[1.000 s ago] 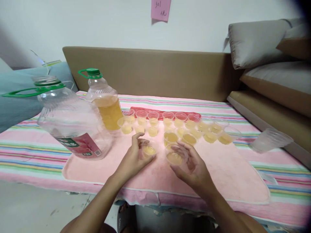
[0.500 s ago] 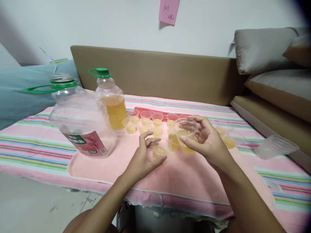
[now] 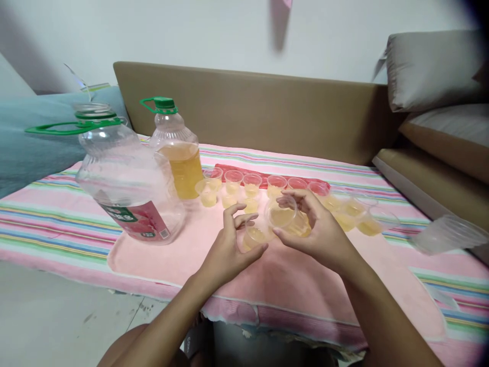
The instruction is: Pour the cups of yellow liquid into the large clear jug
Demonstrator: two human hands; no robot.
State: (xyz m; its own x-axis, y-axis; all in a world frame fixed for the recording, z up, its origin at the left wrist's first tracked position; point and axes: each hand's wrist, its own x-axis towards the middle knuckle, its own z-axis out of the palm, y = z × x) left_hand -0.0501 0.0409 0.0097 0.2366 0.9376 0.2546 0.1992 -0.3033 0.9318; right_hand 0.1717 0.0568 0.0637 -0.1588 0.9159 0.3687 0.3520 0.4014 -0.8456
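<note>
My left hand (image 3: pixel 227 247) curves its fingers and thumb around a small clear plastic cup (image 3: pixel 253 238) with pale yellow liquid, low over the pink cloth mat (image 3: pixel 171 267). A second clear cup (image 3: pixel 281 213) is in the grip of my right hand (image 3: pixel 321 232), tilted to the left with its mouth beside the first cup. Yellow liquid shows inside this tilted cup. Behind my hands stand rows of similar filled cups (image 3: pixel 252 186); my right hand partly hides some of them.
At left stand a large, nearly colourless open jug (image 3: pixel 122 178) and a green-capped bottle (image 3: pixel 179 168) of yellow liquid. A nested stack of cups (image 3: pixel 446 234) lies at right. Behind are a red plastic sheet (image 3: pixel 321 184), a brown backboard (image 3: pixel 244 112) and stacked cushions (image 3: pixel 439 71).
The cup in my right hand has gone from nearly upright to tilted left and moved closer to my left hand's cup. My left hand stays around its cup. The view has shifted slightly.
</note>
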